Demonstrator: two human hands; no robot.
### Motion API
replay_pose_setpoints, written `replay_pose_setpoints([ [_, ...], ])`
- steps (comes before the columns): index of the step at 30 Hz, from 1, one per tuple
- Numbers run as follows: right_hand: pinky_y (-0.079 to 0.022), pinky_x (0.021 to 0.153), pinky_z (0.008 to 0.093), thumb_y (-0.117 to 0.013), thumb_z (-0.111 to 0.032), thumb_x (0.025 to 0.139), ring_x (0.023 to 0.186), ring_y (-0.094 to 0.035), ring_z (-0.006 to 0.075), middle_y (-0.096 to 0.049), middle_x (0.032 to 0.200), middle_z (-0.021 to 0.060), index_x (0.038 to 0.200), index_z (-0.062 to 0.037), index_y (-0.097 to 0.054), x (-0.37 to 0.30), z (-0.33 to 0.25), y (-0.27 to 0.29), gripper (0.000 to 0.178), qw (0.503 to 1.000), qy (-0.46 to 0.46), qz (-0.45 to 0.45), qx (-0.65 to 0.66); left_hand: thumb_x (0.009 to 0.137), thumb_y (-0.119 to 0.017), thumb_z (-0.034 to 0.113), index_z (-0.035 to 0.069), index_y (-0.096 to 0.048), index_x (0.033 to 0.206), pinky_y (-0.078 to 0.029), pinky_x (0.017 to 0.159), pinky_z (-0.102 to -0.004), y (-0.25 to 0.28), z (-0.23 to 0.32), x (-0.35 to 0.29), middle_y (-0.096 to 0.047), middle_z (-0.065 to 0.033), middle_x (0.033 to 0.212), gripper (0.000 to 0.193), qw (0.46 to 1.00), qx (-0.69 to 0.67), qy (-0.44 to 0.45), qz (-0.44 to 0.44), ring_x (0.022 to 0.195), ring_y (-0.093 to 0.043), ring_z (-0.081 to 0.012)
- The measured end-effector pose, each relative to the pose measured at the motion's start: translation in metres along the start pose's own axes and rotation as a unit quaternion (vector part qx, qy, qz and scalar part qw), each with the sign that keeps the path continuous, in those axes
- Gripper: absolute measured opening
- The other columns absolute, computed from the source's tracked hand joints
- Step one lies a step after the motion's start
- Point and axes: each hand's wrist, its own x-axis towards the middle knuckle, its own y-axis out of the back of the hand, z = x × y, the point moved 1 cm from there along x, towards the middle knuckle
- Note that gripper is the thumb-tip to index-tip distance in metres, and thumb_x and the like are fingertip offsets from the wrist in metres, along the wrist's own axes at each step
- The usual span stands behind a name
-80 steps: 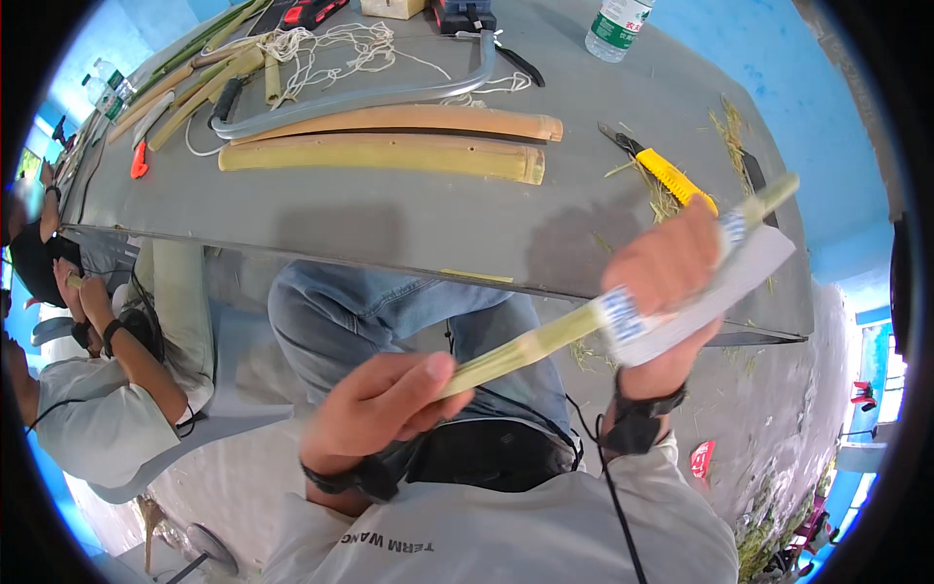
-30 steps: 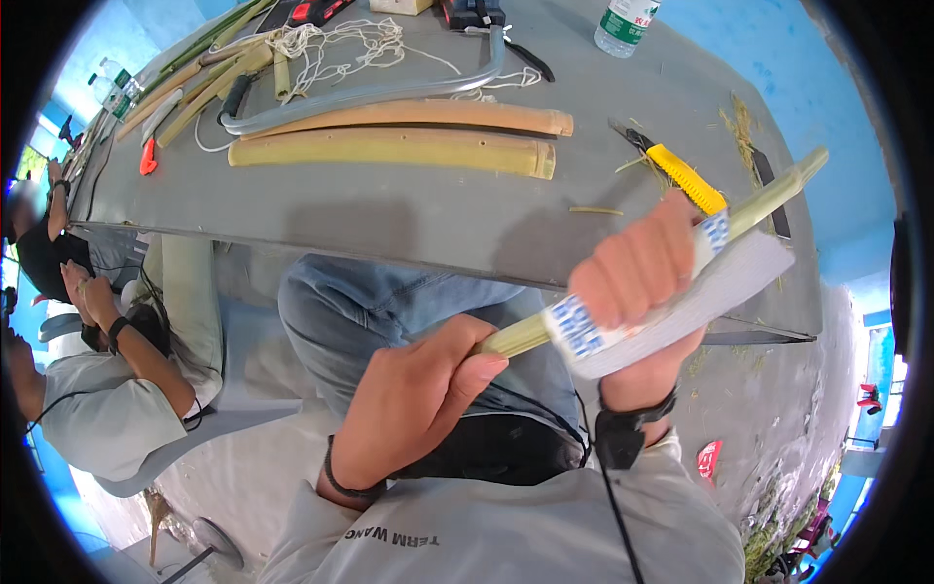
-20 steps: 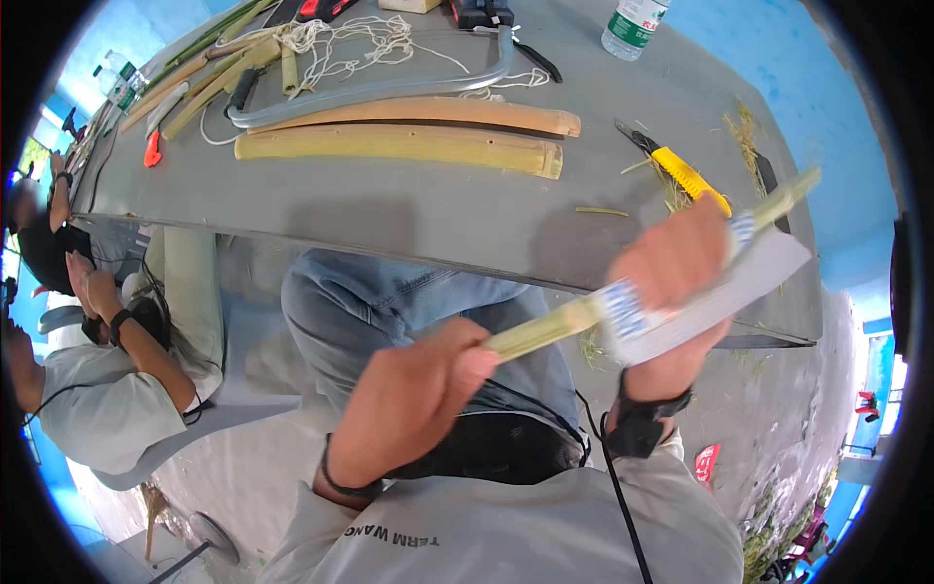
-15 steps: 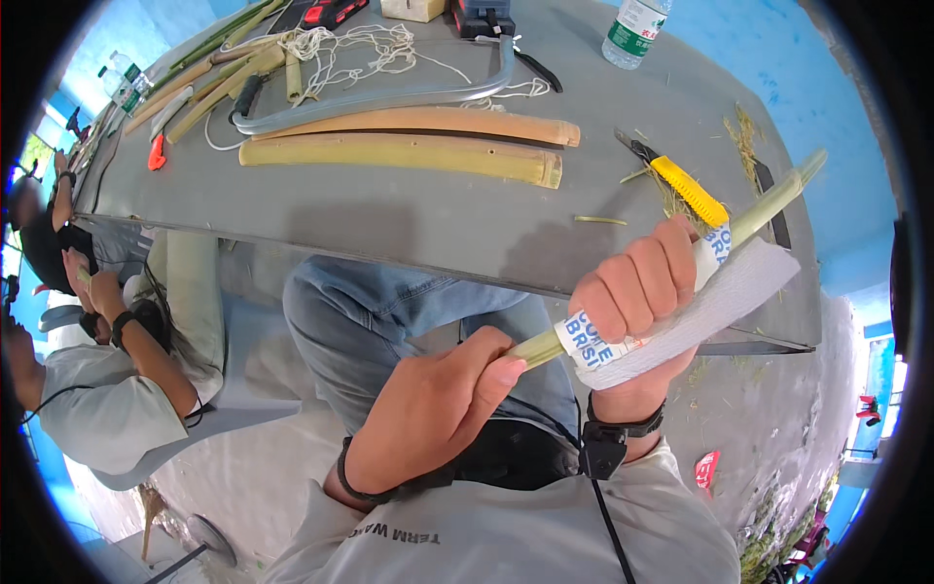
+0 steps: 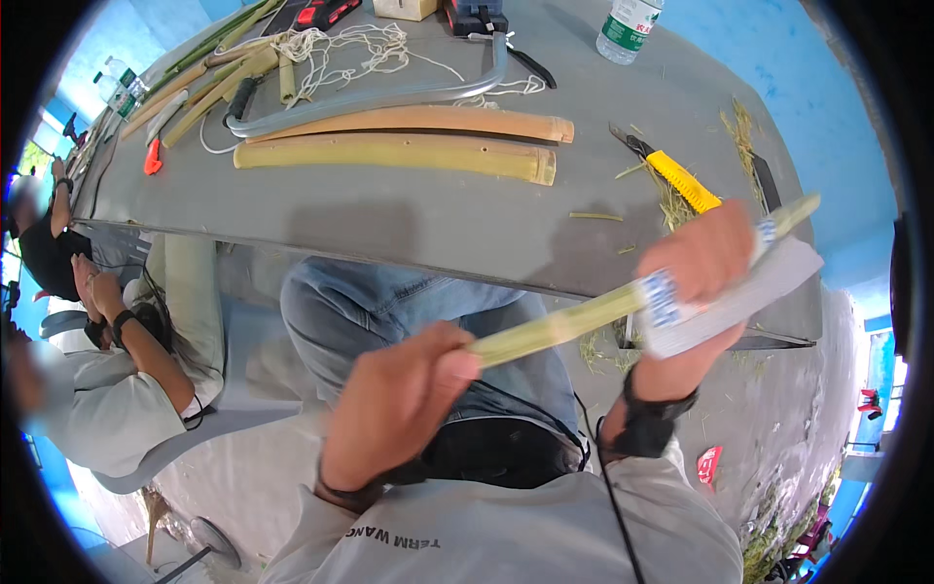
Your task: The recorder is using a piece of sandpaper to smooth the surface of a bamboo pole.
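My left hand [image 5: 399,404] grips the near end of a thin green bamboo strip [image 5: 564,324] that slants up to the right over my lap. My right hand [image 5: 705,268] is wrapped round the strip farther up, with a folded sheet of grey sandpaper [image 5: 744,302] clamped around it. The strip's far tip [image 5: 793,214] sticks out past my right hand, above the edge of the grey table [image 5: 409,219].
On the table lie two long split bamboo halves [image 5: 399,154], a curved metal saw frame [image 5: 389,97], tangled white string [image 5: 341,44], a yellow-handled knife [image 5: 676,175], a plastic bottle [image 5: 628,19] and bamboo strips [image 5: 204,78]. People sit at the left [image 5: 107,389].
My right hand with the sandpaper has slid up along the strip toward its far end, after sliding down toward my left hand a moment earlier. The left hand keeps its grip.
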Motion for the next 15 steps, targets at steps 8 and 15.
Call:
replay_pose_setpoints([
  [8,-0.028,0.048,0.0304,-0.039,-0.031,0.103,0.048,-0.031,0.0124,-0.033,0.058,-0.0009,0.070,-0.0121,-0.038,0.008,-0.005,-0.002,0.038,1.000,-0.008,-0.012,0.014,0.102,-0.050,0.035,0.003,-0.061,0.096,-0.047,0.064,-0.0356,0.009,0.006,-0.004,-0.059,-0.0162,0.074,0.034,0.997,-0.033,0.067,0.014,0.068,-0.057,-0.0376],
  [15,-0.030,0.051,0.0296,-0.026,-0.030,0.105,0.051,-0.030,0.0130,-0.033,0.060,-0.0014,0.070,-0.0137,-0.036,0.012,-0.006,0.005,0.040,0.998,-0.042,-0.050,-0.014,0.103,-0.049,0.030,0.001,-0.061,0.092,-0.045,0.062,-0.0321,0.013,0.001,-0.005,-0.058,-0.0118,0.071,0.034,0.994,-0.077,0.081,0.016,0.061,-0.056,-0.0261],
])
